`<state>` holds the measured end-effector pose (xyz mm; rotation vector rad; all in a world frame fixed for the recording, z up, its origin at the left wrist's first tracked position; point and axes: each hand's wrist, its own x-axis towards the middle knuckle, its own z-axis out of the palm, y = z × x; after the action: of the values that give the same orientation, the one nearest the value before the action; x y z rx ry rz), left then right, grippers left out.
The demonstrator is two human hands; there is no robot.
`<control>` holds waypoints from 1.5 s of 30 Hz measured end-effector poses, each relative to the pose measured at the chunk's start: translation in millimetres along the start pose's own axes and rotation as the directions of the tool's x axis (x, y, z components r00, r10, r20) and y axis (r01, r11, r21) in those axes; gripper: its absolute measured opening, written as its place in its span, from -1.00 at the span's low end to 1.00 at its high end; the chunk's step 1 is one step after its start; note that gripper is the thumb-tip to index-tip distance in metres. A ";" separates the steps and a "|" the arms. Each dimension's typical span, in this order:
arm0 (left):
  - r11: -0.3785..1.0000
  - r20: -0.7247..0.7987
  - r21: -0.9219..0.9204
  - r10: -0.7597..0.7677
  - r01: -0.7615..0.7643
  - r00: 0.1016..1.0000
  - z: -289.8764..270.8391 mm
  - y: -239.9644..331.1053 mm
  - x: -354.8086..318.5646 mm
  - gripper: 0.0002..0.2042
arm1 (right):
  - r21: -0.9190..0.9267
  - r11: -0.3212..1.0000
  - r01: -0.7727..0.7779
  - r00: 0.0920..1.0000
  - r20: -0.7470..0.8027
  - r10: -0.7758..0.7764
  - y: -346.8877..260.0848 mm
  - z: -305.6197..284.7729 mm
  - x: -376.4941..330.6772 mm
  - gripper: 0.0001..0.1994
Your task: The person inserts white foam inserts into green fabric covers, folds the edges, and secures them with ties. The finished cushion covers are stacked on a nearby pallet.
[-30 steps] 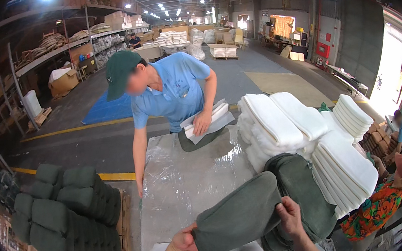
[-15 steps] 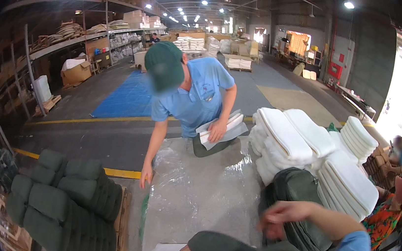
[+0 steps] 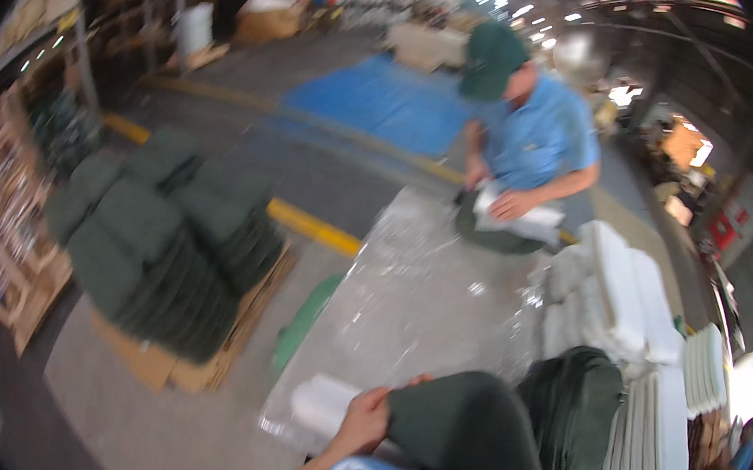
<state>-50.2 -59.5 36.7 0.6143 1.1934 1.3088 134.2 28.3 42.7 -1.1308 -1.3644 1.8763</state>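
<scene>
My left hand (image 3: 365, 422) is closed on the edge of a dark green padded cushion (image 3: 464, 429), which is held up over the near side of the table. Most of my right hand is hidden behind the cushion. A few fingertips (image 3: 420, 379) show at its top edge; which hand they belong to I cannot tell. Close to my left hand, a white pad (image 3: 321, 403) lies on the plastic-covered table (image 3: 430, 294). Right of the cushion stands a pile of dark green covers (image 3: 577, 407).
Across the table a co-worker (image 3: 533, 138) handles a white pad (image 3: 522, 211) over a dark green piece (image 3: 498, 238). Stacked white pads (image 3: 601, 293) stand at the right. Stacked green cushions (image 3: 160, 250) rest on cardboard at the left, and a blue sheet (image 3: 380, 100) covers some floor beyond.
My view has turned and tilted. The right hand, earlier raised above the green pile, is now mostly behind the cushion. The co-worker's two hands have come together at the white pad.
</scene>
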 end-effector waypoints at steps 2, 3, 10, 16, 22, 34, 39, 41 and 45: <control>0.983 -0.014 0.183 0.037 -0.034 0.999 6.2 -6.0 -0.5 -0.74 | -0.035 0.999 -0.038 0.999 0.014 0.038 -1.7 -4.9 -6.7 -0.66; 0.984 -0.038 0.172 0.059 -0.052 0.998 8.8 -2.0 -3.8 -0.76 | -0.057 0.997 -0.046 0.998 0.040 0.049 -3.4 -3.8 -4.1 -0.66; 0.985 -0.026 0.174 0.028 -0.023 0.999 -3.8 8.5 -15.4 -0.77 | -0.148 0.984 -0.094 0.979 0.167 0.119 -11.4 11.8 2.8 -0.68; 0.951 0.078 0.258 0.154 -0.169 0.985 -27.7 8.9 -18.8 -0.79 | -0.164 0.979 -0.124 0.963 0.220 0.159 -9.0 15.3 8.6 -0.70; -0.011 0.622 0.772 0.219 -0.636 0.751 -62.1 -29.2 -31.7 -0.53 | -0.158 0.979 -0.130 0.951 0.259 0.168 -9.7 17.7 11.9 -0.71; -0.005 0.728 0.683 -0.072 -0.730 0.682 -62.0 -6.9 -12.0 -0.54 | -0.161 0.975 -0.154 0.928 0.315 0.198 -13.8 16.3 6.0 -0.74; 0.923 0.672 0.365 -0.171 -0.122 0.721 -60.0 28.7 1.3 -0.32 | -0.166 0.972 -0.166 0.911 0.350 0.216 -22.4 14.7 5.1 -0.76; 0.981 0.677 -0.134 -0.012 0.139 0.736 -54.1 31.2 7.6 -0.32 | -0.169 0.969 -0.178 0.896 0.379 0.231 -27.4 14.3 7.8 -0.76; 0.928 0.729 -0.308 0.088 0.210 0.679 -32.5 13.1 6.6 -0.33 | -0.194 0.960 -0.202 0.843 0.465 0.271 -45.5 14.8 14.4 -0.77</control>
<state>-85.8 -58.9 35.4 0.7146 0.2737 1.0172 112.3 48.0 83.1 -0.9578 -1.7105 2.3986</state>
